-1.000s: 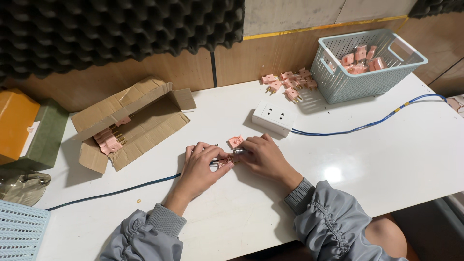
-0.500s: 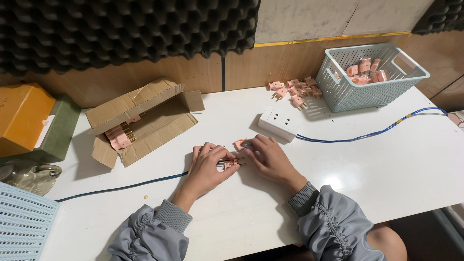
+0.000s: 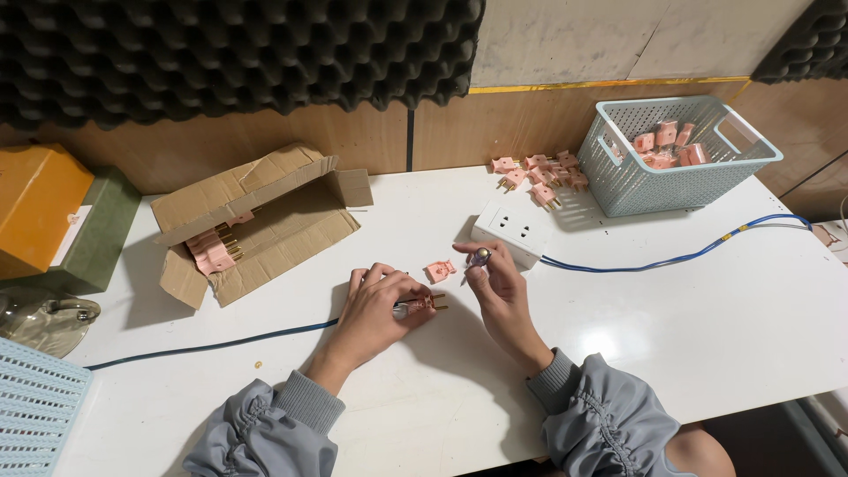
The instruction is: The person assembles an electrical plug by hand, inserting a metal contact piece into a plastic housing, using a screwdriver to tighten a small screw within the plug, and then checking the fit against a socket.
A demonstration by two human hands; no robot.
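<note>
Fingers of the left hand (image 3: 375, 305) pinch a pink plug (image 3: 426, 304) down on the white bench (image 3: 689, 327); the right hand (image 3: 496, 287) grips a small screwdriver (image 3: 477, 259) just beside a loose pink piece (image 3: 439, 269).

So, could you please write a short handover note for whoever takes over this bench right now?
Left hand: pins a pink plug with brass prongs to the white table.
Right hand: holds a small screwdriver, raised clear of the plug.
A loose pink cover piece lies beside the hands.
Done, as it looks: plugs in the blue basket.
Left: plugs in the cardboard box and a loose pile by the power strip.
</note>
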